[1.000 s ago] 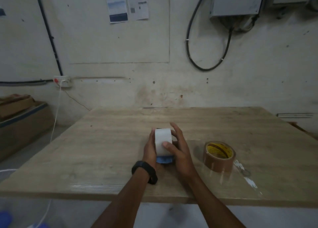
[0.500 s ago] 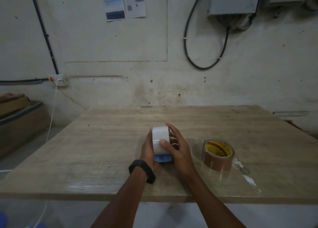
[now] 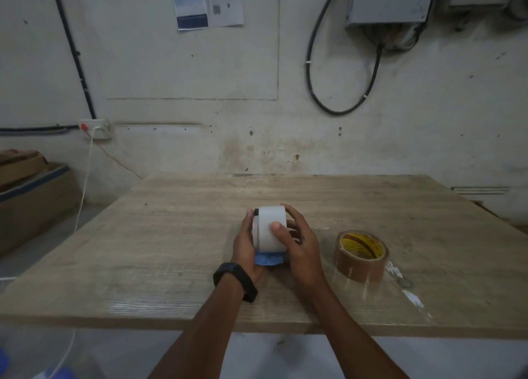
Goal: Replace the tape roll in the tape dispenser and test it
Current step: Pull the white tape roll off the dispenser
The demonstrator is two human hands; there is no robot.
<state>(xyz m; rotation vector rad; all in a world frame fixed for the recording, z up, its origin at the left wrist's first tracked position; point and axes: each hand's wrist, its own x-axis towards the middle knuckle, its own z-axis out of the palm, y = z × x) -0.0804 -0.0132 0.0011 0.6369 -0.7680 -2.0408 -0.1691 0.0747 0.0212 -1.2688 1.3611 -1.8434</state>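
Observation:
A white tape roll [image 3: 270, 228] stands on edge in a blue tape dispenser [image 3: 268, 258] at the middle of the wooden table [image 3: 171, 250]. Only the dispenser's blue lower end and a small black part at the roll's top left show. My left hand [image 3: 245, 250] grips the dispenser and roll from the left side. On the right side my right hand [image 3: 300, 244] clasps the roll, its thumb pressed on the white face. A brown tape roll [image 3: 361, 255] with a yellow core lies flat on the table to the right, apart from my hands.
Clear tape strips and a small ring [image 3: 405, 283] lie near the brown roll by the table's front right edge. A cardboard box [image 3: 31, 195] stands on the floor at left. A white cable [image 3: 84, 184] hangs from a wall socket [image 3: 95, 128].
My hands and the dispenser with the white roll have stayed almost in place. The right thumb has slid a little higher on the roll's face. The camera has shifted slightly.

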